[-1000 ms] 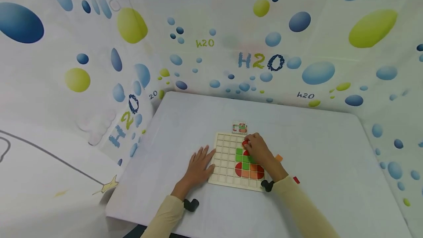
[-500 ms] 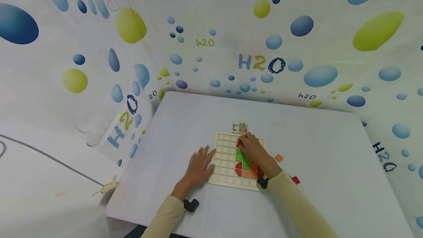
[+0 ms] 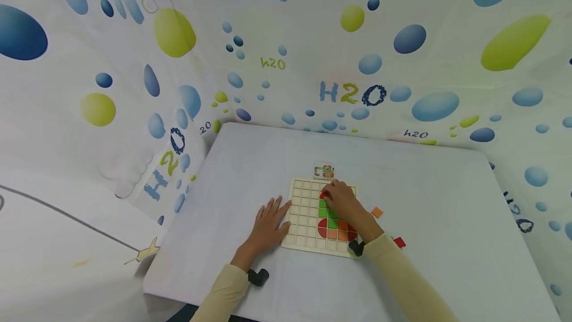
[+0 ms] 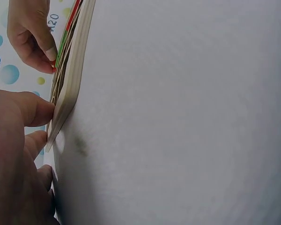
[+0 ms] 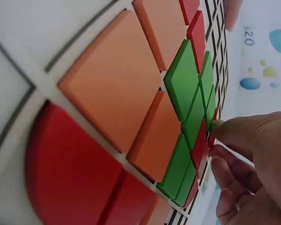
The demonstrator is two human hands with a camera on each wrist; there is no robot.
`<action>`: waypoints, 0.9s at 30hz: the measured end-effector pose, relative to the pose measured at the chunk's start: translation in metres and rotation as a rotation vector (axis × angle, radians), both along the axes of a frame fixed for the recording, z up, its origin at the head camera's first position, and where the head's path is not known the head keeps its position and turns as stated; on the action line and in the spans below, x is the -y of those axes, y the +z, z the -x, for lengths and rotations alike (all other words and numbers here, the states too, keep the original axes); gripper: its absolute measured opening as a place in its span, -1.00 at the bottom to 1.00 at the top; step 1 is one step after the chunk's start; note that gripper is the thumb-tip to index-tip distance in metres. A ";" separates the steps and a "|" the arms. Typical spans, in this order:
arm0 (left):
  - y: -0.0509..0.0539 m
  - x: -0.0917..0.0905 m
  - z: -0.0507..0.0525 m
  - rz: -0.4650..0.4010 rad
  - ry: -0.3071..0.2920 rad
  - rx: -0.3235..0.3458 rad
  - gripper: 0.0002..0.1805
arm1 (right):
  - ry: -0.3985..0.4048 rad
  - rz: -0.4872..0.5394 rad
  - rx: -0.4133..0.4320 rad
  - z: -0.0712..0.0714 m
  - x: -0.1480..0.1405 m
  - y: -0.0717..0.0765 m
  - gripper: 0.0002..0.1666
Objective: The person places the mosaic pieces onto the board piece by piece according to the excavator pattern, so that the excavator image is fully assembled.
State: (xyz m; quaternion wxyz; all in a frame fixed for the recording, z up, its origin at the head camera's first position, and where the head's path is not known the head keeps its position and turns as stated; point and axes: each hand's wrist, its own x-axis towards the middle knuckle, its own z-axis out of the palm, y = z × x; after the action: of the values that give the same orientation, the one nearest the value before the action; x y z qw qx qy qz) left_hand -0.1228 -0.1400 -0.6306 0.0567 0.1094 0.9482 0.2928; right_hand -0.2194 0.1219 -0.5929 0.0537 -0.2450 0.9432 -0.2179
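A pale wooden grid board (image 3: 304,210) lies on the white table, with red, green and orange tiles in its right half. My right hand (image 3: 344,201) reaches over the upper part of the board. Its thumb and fingers pinch a small red tile (image 5: 211,138) just above the green tiles (image 3: 323,208); the hand covers several cells. My left hand (image 3: 268,226) lies with fingers spread at the board's left side, and in the left wrist view its thumb and a finger touch the board's edge (image 4: 71,89).
A small patterned card (image 3: 323,171) lies just behind the board. To its right are a loose orange tile (image 3: 377,212) and a red tile (image 3: 399,242) near the right sleeve. A printed wall sheet (image 3: 308,63) stands behind the table (image 3: 447,202).
My right hand has shifted left across the top of the board with the red tile, then stayed there. The left hand keeps its place at the board's side.
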 end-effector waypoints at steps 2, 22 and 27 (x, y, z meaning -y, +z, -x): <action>0.001 0.000 0.000 0.005 0.001 0.004 -0.32 | -0.010 0.000 -0.002 -0.001 0.000 0.000 -0.73; -0.007 0.002 0.000 0.010 0.000 0.009 -0.31 | -0.059 0.057 -0.049 -0.009 0.000 -0.005 -0.85; -0.006 0.003 -0.001 0.006 0.001 0.009 -0.31 | -0.071 0.037 -0.061 -0.011 0.001 -0.004 -0.85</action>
State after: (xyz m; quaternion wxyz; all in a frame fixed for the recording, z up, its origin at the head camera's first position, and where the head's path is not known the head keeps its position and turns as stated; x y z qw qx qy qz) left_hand -0.1222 -0.1434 -0.6364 0.0612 0.1075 0.9489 0.2903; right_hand -0.2082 0.1209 -0.5971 0.0126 -0.2189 0.9483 -0.2293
